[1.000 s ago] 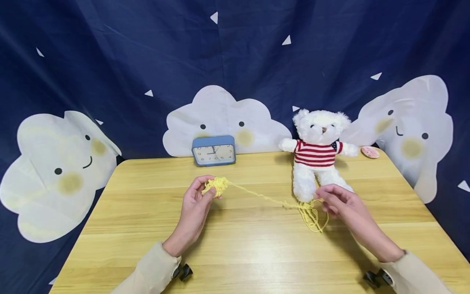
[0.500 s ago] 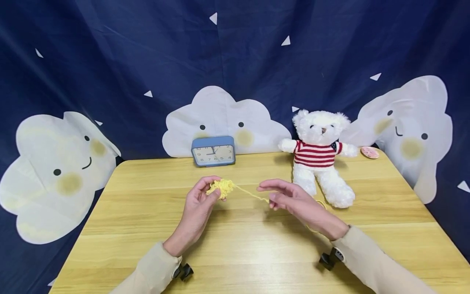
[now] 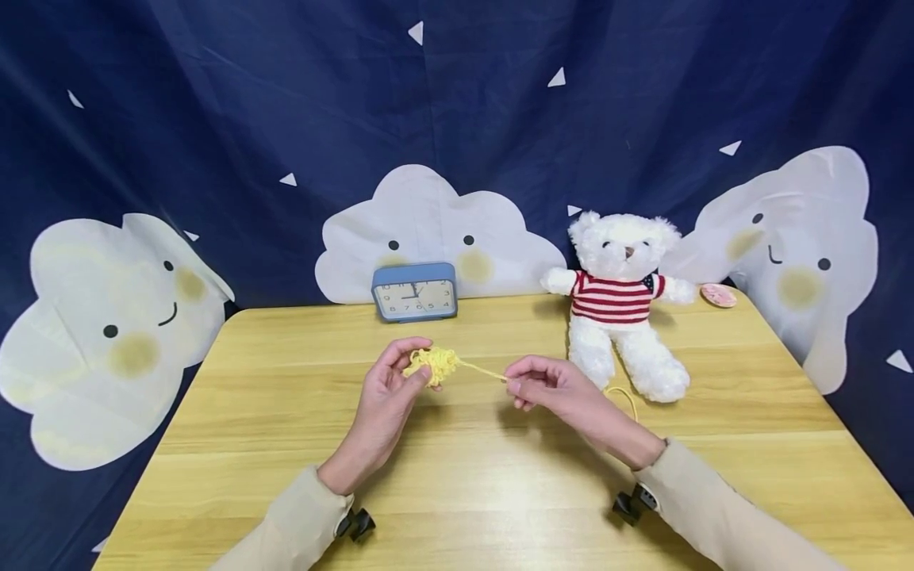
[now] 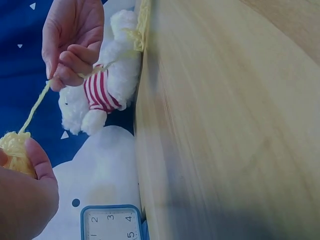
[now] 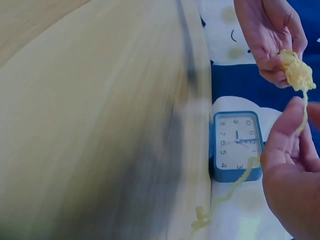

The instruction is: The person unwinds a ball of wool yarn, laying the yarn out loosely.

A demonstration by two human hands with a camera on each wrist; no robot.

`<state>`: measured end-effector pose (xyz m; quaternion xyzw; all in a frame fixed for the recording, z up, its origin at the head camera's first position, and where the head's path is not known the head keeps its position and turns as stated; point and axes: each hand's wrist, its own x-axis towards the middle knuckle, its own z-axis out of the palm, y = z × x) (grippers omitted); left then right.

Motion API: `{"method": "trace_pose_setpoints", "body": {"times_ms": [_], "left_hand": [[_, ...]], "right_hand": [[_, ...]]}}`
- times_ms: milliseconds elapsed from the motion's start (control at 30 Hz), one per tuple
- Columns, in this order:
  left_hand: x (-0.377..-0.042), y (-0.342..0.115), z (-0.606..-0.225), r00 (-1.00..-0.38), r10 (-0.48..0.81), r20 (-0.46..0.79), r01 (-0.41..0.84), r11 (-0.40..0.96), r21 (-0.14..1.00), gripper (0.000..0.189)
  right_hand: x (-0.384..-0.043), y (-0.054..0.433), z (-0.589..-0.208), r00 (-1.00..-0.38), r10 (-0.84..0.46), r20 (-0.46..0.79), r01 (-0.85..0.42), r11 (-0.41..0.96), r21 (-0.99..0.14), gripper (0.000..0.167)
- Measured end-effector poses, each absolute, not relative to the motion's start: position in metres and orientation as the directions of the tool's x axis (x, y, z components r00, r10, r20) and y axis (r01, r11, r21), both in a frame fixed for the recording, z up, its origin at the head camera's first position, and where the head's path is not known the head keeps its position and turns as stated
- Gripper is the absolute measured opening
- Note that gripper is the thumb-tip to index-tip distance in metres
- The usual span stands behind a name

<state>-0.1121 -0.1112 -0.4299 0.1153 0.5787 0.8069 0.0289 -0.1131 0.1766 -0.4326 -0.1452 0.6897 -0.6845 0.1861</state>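
Note:
A small bundle of yellow yarn [image 3: 437, 365] is held between the thumb and fingers of my left hand [image 3: 385, 396], above the table. From it a strand [image 3: 481, 370] runs taut to my right hand [image 3: 560, 392], which pinches it between thumb and forefinger. Past the right hand the yarn goes on; a loose loop [image 3: 628, 396] shows by the teddy bear's feet, mostly hidden behind the right forearm. In the left wrist view more loose yarn [image 4: 142, 30] lies beside the bear. A trailing length of yarn [image 5: 232, 187] hangs below the right hand in the right wrist view.
The white teddy bear [image 3: 614, 304] in a red-striped shirt sits at the back right of the wooden table [image 3: 457, 507]. A blue alarm clock [image 3: 416, 292] stands at the back, left of centre. A pink round object [image 3: 718, 296] lies by the far right edge.
My right hand has moved left from beside the bear's feet towards the left hand and now pinches the strand nearer the bundle. The left hand, still holding the bundle, has shifted slightly right.

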Motion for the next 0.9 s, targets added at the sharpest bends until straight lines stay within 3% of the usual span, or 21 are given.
{"method": "trace_pose_setpoints", "body": {"times_ms": [200,367,900], "left_hand": [[-0.112,-0.113,-0.431,-0.974,0.171,0.147,0.087,-0.317,0.944,0.036],[-0.111,-0.115,-0.431,-0.976,0.164,0.147,0.089,-0.314,0.945,0.036],[-0.110,-0.123,-0.435,-0.984,0.125,0.125,0.080,-0.317,0.945,0.034]], "right_hand": [[-0.109,0.189,-0.430,-0.940,-0.340,0.006,-0.028,0.062,-0.998,0.012],[-0.101,0.203,-0.425,-0.967,-0.253,0.032,-0.057,0.095,-0.994,0.011],[-0.085,0.250,-0.428,-0.996,0.044,0.080,-0.080,-0.014,-0.997,0.010]]}}
